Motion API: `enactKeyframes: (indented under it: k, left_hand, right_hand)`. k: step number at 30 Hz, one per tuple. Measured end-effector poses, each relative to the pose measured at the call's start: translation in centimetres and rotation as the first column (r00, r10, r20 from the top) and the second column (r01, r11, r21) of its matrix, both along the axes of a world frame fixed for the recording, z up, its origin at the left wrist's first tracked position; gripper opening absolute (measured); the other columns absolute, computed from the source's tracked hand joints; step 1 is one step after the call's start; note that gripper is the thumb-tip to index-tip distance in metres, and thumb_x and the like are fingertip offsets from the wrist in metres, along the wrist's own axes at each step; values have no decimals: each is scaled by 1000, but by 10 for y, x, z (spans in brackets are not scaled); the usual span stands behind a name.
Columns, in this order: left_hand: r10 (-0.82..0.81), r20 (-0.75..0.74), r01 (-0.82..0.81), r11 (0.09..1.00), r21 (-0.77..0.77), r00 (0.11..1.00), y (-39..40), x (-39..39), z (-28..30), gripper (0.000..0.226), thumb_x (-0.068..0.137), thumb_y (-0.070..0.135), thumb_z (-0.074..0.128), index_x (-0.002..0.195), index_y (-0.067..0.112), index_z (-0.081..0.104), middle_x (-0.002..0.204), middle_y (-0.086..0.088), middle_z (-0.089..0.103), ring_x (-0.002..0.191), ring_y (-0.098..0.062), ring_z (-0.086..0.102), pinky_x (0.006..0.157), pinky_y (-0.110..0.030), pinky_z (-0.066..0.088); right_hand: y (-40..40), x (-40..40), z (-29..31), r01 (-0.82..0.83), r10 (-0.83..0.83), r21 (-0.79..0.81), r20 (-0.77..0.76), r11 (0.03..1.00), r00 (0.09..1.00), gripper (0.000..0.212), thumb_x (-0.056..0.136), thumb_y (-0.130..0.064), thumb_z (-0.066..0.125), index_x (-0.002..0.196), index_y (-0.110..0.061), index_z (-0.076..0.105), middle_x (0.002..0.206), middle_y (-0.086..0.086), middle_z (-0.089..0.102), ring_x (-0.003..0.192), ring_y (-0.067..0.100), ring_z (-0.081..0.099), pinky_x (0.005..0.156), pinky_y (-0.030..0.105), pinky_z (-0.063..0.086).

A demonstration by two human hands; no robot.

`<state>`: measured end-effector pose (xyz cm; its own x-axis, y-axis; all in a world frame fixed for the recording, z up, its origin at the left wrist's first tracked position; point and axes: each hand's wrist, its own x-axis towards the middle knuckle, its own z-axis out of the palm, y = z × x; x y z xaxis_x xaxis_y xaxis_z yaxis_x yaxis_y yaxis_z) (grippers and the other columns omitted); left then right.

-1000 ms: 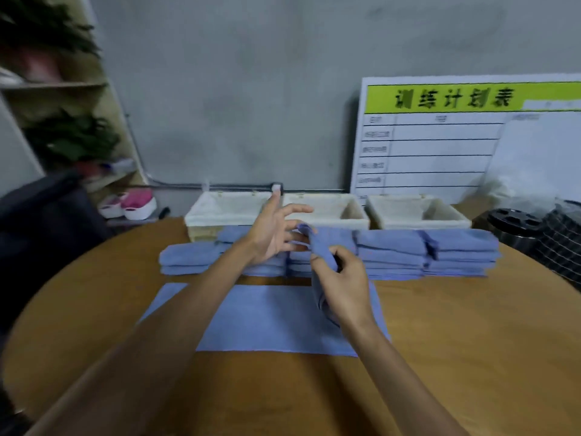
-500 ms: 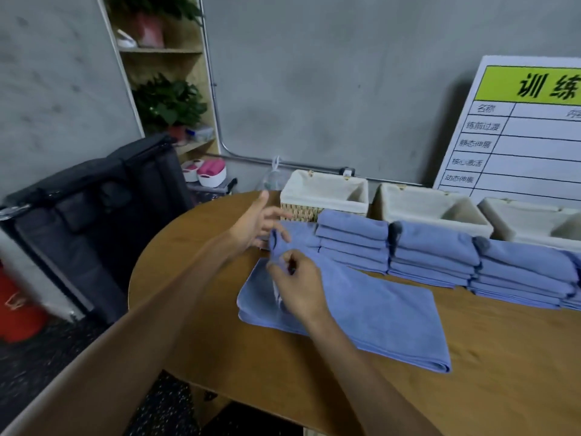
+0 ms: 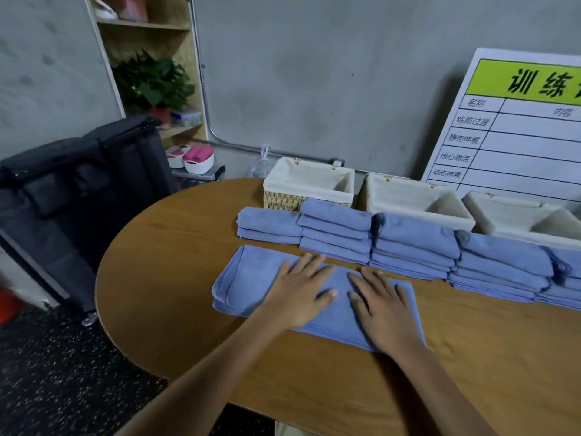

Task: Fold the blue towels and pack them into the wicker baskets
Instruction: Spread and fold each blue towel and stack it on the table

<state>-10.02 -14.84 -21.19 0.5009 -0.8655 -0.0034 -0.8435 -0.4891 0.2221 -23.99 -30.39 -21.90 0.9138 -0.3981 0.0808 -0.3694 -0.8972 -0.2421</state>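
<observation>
Both hands have let go of the towel corner they pinched half a second ago and now lie flat on the cloth. That towel (image 3: pixel 251 278), then partly raised at its left end, lies folded on the desk (image 3: pixel 176 247), its rounded fold edges toward the desk's curved left rim. Bare wood shows to the left of it and in front of it, nearer the person.

Left hand (image 3: pixel 298 294) rests palm down with fingers spread, fingertips pointing toward the stacks. Right hand (image 3: pixel 382 309) lies just beside it, also palm down with fingers straight, on the towel's right half. Neither grips anything; their thumbs nearly meet.

Behind the towel, just apart from its far edge, stands a row of stacks (image 3: pixel 415 240) of folded blue towels, soft and plush, the leftmost pile lowest. Farther back, touching the stacks, sit three rectangular baskets (image 3: pixel 309 185), woven wicker with cream cloth liners, open at the top and holding no towels.

A white board (image 3: pixel 518 136) with a green header leans on the grey wall at the right. A black case (image 3: pixel 78 190) stands on the floor to the left of the desk.
</observation>
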Motion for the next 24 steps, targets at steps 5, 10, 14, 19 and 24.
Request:
enactKeyframes:
  k: [5,10,14,19,24]
  left_hand:
    - [149,50,-152,986,68,988,44,39,-3,77,92,75,13,159,38,1,167,9,-11,154,-16,-13,122,-54,-1]
    - [259,71,-265,960,88,963,72,55,-1,107,65,90,-16,159,39,-2,167,9,-11,154,-15,-10,122,-56,-1]
    - [260,53,-263,962,74,964,71,53,2,104,68,89,-12,159,38,-2,167,8,-11,154,-15,-10,122,-56,0]
    - [268,47,-272,956,110,962,67,49,3,75,96,71,16,159,36,-3,167,6,-13,154,-17,-11,123,-56,0]
    - [270,53,-274,956,107,961,56,38,1,73,98,69,18,159,37,-3,167,6,-13,154,-17,-12,123,-56,-3]
  right_hand:
    - [2,-4,5,36,-40,-40,-128,999,991,69,94,-67,-6,157,-40,-2,166,-9,-12,153,18,-14,123,45,0]
    - [5,-7,10,51,-55,-34,-129,998,990,88,76,-68,-18,157,-40,-2,166,-7,-12,152,19,-15,123,46,-5]
    - [4,-7,8,53,-59,-53,-130,997,990,89,75,-69,-22,157,-40,-4,166,-7,-13,152,20,-16,123,47,-6]
    - [-2,-10,4,61,-71,-80,-130,995,989,72,90,-66,-7,157,-39,-3,167,-6,-9,153,22,-13,123,49,-4]
    - [-15,-22,6,74,-83,-66,-136,995,987,71,92,-67,-3,157,-40,-2,167,-6,-7,153,21,-13,123,49,-5]
